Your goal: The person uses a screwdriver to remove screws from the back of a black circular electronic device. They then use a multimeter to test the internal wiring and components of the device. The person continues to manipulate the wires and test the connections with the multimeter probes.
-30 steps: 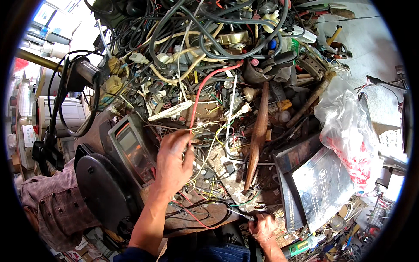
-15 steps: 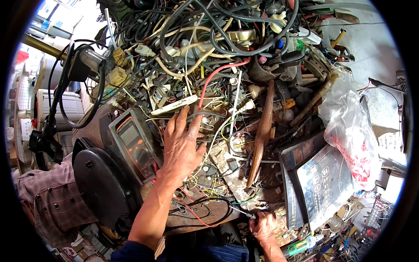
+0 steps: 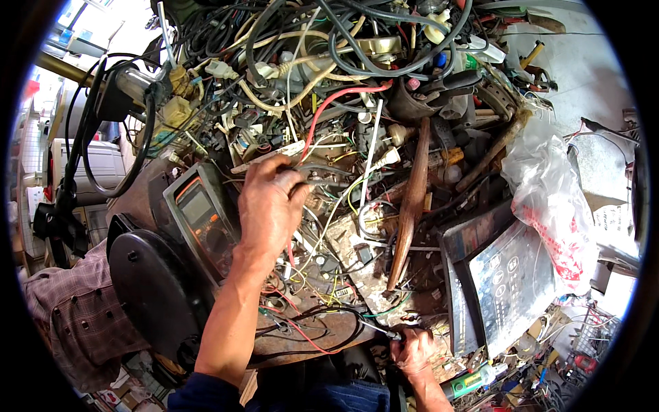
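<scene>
My left hand (image 3: 271, 209) is over the middle of the cluttered bench, its fingers curled and the thumb pressed in toward them. A grey cable (image 3: 326, 169) runs out to the right from between its fingertips. A thick red cable (image 3: 329, 110) comes down just behind the fingers, beside a long pale plastic strip (image 3: 264, 158). Down at the bench's front edge, my right hand (image 3: 414, 351) is closed round the dark handle of a screwdriver-like tool (image 3: 377, 328). Its thin metal shaft points up and left. The palm hides most of the handle.
A multimeter (image 3: 202, 216) leans left of my forearm, above a round black case (image 3: 158, 295). To the right lie a wooden handle (image 3: 412, 206), a dark printed panel (image 3: 511, 288) and a clear plastic bag (image 3: 549, 192). Tangled cables (image 3: 295, 48) fill the far side.
My left hand has drawn slightly back and left, and its outstretched fingers have curled in on the grey cable. The pale strip has tilted and shifted. My right hand stays in place.
</scene>
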Demonstrator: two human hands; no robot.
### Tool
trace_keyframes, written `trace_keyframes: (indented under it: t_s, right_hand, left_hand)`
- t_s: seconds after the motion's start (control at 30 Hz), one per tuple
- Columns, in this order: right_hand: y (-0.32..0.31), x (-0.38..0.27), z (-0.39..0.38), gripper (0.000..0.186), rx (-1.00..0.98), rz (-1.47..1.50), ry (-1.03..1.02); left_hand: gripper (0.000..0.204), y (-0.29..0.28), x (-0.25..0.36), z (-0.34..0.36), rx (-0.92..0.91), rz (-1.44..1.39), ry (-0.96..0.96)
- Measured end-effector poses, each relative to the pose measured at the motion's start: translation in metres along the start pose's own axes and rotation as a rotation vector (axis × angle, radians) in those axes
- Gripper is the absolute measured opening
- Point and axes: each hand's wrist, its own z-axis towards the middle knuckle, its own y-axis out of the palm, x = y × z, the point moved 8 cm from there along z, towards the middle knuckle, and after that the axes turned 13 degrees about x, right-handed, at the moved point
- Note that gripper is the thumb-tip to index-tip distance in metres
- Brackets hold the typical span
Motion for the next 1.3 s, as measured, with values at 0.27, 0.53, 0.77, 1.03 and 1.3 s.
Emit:
trace_keyframes:
  t_s: [0.27,0.53,0.77,1.03,1.3]
  right_hand:
    - [0.001,0.0,-0.001,0.044,-0.004,-0.002,0.009]
    - [0.0,-0.001,0.0,0.045,-0.015,-0.002,0.011]
    - [0.001,-0.001,-0.002,0.042,-0.003,-0.004,0.003]
    - [-0.001,-0.002,0.003,0.042,0.033,-0.005,-0.013]
    - [0.0,0.0,0.001,0.042,0.013,-0.001,0.008]
  left_hand:
    - [0.04,0.016,0.019,-0.002,-0.157,0.1,0.106]
    - [0.053,0.038,0.036,-0.007,-0.128,0.118,0.282]
    - [0.033,0.038,0.029,0.008,-0.06,0.117,0.308]
    - [0.04,0.017,0.028,0.005,-0.245,-0.003,0.226]
    - [0.028,-0.029,0.022,-0.043,-0.068,0.083,0.138]
